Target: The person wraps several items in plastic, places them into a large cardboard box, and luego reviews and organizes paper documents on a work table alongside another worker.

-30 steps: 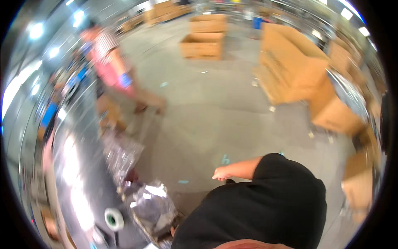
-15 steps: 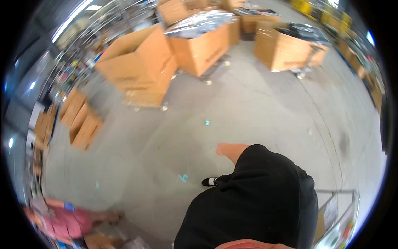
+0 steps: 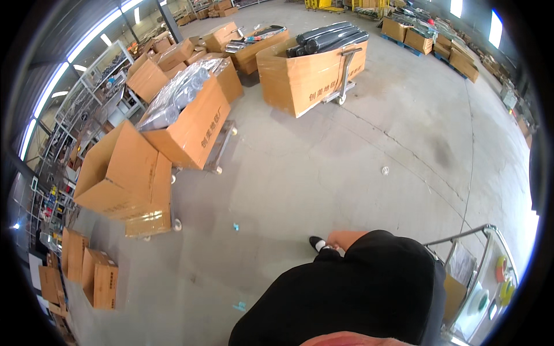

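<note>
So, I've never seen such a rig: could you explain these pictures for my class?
There is no machine, just a person whose black-clothed body fills the lower middle. Each picture comes from a fisheye camera on that person's head, looking down, so straight edges bend. The bare right hand looks small and partly hidden; I can't make out anything held. The left hand is out of sight. On the grey floor stand large brown cardboard boxes, one holding black rolls; a metal-framed cart shows lower right.
</note>
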The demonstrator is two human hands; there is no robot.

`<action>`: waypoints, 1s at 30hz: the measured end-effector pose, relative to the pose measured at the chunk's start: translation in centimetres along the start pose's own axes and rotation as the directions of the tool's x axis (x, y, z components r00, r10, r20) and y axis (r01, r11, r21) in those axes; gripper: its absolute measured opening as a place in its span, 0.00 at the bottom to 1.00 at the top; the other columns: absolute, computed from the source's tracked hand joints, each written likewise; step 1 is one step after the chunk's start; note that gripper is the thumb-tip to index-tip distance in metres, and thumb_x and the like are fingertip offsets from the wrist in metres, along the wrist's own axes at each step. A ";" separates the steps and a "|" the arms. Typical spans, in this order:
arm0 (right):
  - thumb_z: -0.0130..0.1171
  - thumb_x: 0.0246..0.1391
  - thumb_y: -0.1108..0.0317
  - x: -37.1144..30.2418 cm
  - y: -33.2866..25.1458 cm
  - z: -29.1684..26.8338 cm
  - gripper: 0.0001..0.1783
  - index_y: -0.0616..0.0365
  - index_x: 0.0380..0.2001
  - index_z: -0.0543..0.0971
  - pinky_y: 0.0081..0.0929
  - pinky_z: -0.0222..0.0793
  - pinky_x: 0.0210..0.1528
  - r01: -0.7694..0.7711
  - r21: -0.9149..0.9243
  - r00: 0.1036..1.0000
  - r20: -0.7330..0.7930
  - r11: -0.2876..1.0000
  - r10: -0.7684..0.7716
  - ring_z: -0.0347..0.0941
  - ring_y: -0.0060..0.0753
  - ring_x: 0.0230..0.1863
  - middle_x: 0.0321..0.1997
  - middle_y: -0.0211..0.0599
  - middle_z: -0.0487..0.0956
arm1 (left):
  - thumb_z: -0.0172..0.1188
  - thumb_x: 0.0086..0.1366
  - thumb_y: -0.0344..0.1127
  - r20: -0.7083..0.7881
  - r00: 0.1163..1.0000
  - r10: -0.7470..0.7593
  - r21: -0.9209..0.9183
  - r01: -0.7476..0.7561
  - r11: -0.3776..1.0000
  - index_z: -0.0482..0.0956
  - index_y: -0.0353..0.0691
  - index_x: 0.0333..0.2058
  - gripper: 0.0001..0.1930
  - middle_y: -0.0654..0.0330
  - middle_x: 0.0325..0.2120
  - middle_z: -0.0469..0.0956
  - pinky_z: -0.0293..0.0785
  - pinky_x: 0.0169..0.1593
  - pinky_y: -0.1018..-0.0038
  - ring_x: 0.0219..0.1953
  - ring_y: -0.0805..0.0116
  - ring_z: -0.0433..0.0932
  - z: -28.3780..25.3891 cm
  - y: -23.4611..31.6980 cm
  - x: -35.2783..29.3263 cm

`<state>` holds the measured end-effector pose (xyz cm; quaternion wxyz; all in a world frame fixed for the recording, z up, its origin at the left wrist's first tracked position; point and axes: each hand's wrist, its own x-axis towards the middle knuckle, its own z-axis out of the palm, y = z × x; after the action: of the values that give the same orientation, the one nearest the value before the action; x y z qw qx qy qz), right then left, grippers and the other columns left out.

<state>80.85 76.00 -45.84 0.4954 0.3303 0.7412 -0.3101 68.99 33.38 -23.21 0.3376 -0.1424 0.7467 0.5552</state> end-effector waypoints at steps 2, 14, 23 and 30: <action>0.59 0.55 0.53 -0.1 -0.8 -4.2 0.21 0.58 0.42 0.84 0.42 0.77 0.42 0.107 -0.069 0.994 0.000 0.992 -0.107 0.83 0.37 0.33 0.39 0.40 0.85 | 0.56 0.66 0.43 0.013 1.000 -0.018 0.049 0.017 0.999 0.73 0.35 0.49 0.19 0.55 0.31 0.80 0.69 0.58 0.65 0.33 0.62 0.79 3.0 2.4 3.0; 0.65 0.46 0.70 2.4 -3.4 -24.0 0.16 0.53 0.41 0.81 0.41 0.78 0.36 0.355 -0.817 0.907 0.182 0.455 -0.380 0.82 0.44 0.37 0.35 0.38 0.84 | 0.57 0.65 0.41 -0.031 0.992 -0.119 0.460 0.120 0.880 0.73 0.35 0.47 0.18 0.55 0.28 0.81 0.67 0.60 0.66 0.31 0.63 0.80 3.5 2.0 7.8; 0.58 0.56 0.61 4.8 -12.3 -19.1 0.11 0.56 0.28 0.82 0.39 0.75 0.36 0.422 -0.501 0.906 0.252 0.755 -0.339 0.80 0.39 0.36 0.34 0.43 0.83 | 0.69 0.52 0.47 -0.422 0.786 -0.451 0.172 0.558 0.812 0.78 0.39 0.53 0.31 0.45 0.42 0.82 0.77 0.45 0.58 0.46 0.51 0.80 -0.2 -10.6 -3.6; 0.57 0.58 0.62 -2.0 -30.4 -4.9 0.10 0.56 0.32 0.80 0.36 0.73 0.34 0.550 -0.637 0.835 0.438 0.539 -0.333 0.77 0.36 0.34 0.33 0.40 0.81 | 0.69 0.46 0.40 -0.576 0.455 -0.679 -0.346 0.616 0.707 0.74 0.36 0.51 0.31 0.50 0.37 0.83 0.80 0.41 0.59 0.39 0.51 0.84 10.4 -27.5 -17.1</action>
<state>54.61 61.53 -38.43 0.5837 -0.1451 0.7869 -0.1378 101.26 30.78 -33.63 0.2253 -0.6185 0.6784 0.3263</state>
